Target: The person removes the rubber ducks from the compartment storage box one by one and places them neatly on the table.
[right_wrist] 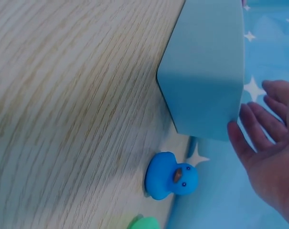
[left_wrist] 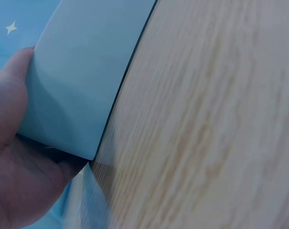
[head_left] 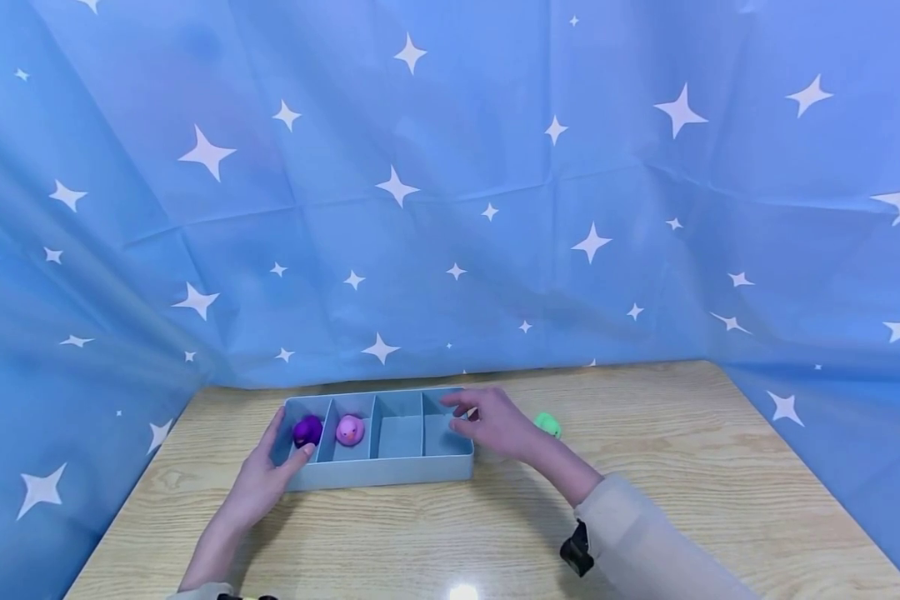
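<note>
Star-printed blue cloth backed the wooden tabletop (head_left: 645,467), where the divided tray (head_left: 390,475) sat near the far edge. Your left hand (head_left: 258,483) cupped its left end wall; your right hand (head_left: 495,421) hovered open at the right end. It looked light, rigid and smooth; hold both ends. A purple duck (head_left: 307,430) and pink duck (head_left: 350,429) sat inside.

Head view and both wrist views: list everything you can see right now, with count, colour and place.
Tray: one, pale blue, four compartments, on the table.
Purple duck: one, in the leftmost compartment.
Pink duck: one, in the second compartment from the left.
Blue duck: one, on the table beside the tray's right end.
Green duck: one, on the table behind the right hand.
Table: one, light wood.
Backdrop: blue cloth, white stars.
Left hand: holds the tray's left end.
Right hand: open, at the tray's right end.
</note>
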Available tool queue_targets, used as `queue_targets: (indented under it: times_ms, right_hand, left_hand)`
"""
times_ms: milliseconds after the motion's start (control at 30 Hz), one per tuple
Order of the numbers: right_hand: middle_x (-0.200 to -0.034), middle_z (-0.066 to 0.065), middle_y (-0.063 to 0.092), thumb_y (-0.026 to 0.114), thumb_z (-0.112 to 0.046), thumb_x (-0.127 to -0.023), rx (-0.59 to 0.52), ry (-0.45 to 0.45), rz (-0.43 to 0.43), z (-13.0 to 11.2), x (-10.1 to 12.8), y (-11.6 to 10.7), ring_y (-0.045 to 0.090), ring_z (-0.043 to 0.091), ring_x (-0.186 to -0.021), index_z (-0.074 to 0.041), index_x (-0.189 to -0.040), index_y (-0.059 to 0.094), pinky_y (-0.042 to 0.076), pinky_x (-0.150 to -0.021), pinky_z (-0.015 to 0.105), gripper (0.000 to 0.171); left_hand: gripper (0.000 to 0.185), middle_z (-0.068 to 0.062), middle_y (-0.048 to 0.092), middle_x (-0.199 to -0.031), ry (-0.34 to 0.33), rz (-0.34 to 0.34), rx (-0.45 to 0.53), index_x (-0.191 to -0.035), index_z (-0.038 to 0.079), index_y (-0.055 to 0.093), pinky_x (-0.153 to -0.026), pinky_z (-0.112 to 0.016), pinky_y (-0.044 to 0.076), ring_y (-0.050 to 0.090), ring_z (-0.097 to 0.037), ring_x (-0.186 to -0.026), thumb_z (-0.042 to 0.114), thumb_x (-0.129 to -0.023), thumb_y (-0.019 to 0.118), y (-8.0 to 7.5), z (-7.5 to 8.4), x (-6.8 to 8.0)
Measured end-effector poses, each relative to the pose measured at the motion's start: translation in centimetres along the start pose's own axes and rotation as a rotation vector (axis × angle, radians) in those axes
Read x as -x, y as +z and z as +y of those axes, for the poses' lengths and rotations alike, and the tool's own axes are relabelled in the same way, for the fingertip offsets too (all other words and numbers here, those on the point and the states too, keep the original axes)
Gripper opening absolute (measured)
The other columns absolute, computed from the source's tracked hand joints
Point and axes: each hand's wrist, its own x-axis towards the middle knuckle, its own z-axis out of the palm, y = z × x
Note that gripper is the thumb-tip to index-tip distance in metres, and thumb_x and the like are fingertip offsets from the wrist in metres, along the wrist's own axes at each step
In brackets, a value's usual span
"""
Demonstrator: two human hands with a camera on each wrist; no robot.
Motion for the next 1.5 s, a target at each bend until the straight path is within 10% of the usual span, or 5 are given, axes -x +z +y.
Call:
queue_targets:
  times_ms: [633,1500]
  right_hand:
    - [-0.130,0.016,0.068,0.063,-0.008,-0.099,0.033,-0.037,0.007,-0.8,-0.7,0.7,0.066,0.025,-0.108,-0.002,-0.136,0.065,0.055,-0.091,0.047,0.037]
    - [-0.125,0.009,0.070,0.065,-0.008,-0.100,0.000,-0.009,-0.011,-3.3,-2.3,2.3,0.066,0.022,-0.103,-0.005,-0.135,0.067,0.056,-0.084,0.031,0.035]
  left_hand:
    - [0.098,-0.028,0.007,-0.167,0.008,0.006,-0.004,-0.165,0.012,-0.004,-0.119,-0.066,0.014,0.008,-0.051,-0.152,0.051,-0.102,0.060,-0.1,0.1,0.1]
    - [0.098,-0.028,0.006,-0.168,0.019,0.004,0.011,-0.165,0.011,-0.003,-0.119,-0.065,0.014,0.008,-0.050,-0.152,0.050,-0.102,0.060,-0.1,0.1,0.2]
